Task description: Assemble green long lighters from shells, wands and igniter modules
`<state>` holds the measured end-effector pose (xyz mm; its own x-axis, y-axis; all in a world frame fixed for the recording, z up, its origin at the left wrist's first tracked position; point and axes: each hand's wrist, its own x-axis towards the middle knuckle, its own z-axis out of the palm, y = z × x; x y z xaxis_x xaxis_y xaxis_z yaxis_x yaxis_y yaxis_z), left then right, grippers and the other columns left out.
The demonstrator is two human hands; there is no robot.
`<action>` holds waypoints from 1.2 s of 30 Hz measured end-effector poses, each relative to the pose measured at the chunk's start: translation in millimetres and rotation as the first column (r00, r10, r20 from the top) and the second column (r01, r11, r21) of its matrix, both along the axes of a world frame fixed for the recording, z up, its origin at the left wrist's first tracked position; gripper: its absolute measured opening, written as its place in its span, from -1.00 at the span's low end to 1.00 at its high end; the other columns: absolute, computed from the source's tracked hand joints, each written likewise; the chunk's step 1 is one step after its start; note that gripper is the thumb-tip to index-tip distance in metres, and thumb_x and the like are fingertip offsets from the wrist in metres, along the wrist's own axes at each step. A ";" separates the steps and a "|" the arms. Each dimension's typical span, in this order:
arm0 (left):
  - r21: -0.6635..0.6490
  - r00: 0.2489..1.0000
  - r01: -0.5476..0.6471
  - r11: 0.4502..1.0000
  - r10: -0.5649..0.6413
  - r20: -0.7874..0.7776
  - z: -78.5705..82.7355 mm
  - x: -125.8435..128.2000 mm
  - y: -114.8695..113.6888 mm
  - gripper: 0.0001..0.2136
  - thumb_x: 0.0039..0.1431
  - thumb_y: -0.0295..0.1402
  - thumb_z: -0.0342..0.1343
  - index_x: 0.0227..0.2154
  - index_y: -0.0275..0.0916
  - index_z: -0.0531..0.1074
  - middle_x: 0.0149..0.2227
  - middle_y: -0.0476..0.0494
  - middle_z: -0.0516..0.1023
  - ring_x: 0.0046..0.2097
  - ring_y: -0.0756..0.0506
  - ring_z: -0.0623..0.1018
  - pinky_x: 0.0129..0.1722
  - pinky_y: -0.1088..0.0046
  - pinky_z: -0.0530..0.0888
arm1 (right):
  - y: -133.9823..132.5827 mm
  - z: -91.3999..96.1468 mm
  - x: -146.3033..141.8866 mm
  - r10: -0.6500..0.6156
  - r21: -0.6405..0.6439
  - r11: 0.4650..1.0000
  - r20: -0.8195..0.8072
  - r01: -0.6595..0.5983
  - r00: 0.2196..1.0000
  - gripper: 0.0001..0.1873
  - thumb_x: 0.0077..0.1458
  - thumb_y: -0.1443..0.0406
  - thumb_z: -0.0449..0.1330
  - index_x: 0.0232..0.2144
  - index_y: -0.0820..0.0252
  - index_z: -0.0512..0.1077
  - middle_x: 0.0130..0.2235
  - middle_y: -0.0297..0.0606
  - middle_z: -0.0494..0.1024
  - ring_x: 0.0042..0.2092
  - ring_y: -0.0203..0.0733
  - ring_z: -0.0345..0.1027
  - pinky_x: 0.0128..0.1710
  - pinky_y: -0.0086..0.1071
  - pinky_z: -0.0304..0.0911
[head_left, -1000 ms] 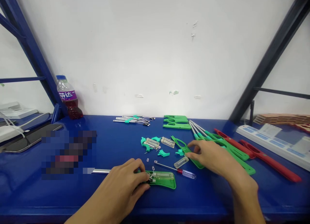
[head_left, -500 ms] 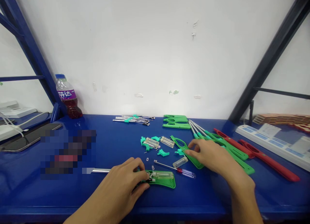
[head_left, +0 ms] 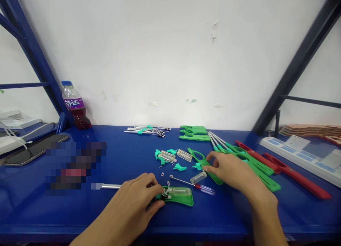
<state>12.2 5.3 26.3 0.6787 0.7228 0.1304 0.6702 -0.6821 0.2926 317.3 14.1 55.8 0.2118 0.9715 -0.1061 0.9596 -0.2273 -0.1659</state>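
Observation:
My left hand has its thumb and fingers closed around an opened green lighter shell lying on the table. A clear fuel tank sits in that shell, and a metal tube runs out to the left beyond my hand. Small dark parts and wires show at my fingertips. My right hand pinches another green shell half, part of which is hidden under the fingers. Between the hands lie a screwdriver with a clear and red handle and a loose fuel tank.
Teal triggers and more clear tanks lie mid-table. Metal rods and green shells are along the wall. Green lighters, red lighters and a power strip are at right; a drink bottle stands left.
My right hand has shifted very slightly left on the green shell half. The left hand and the parts on the table look nearly the same.

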 end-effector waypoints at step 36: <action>0.229 0.976 0.108 0.968 -0.060 -0.210 -9.8 3.7 -1.2 -0.91 0.38 -0.53 0.23 -0.17 -0.23 0.59 -0.12 -0.14 0.62 -0.21 -0.22 0.67 -0.36 0.29 0.58 | 2.2 -4.4 2.2 0.019 0.003 1.000 -0.003 -0.019 1.000 -0.65 0.32 0.09 0.22 0.07 0.06 0.55 -0.08 -0.17 0.70 -0.09 0.06 0.58 -0.33 -0.26 0.24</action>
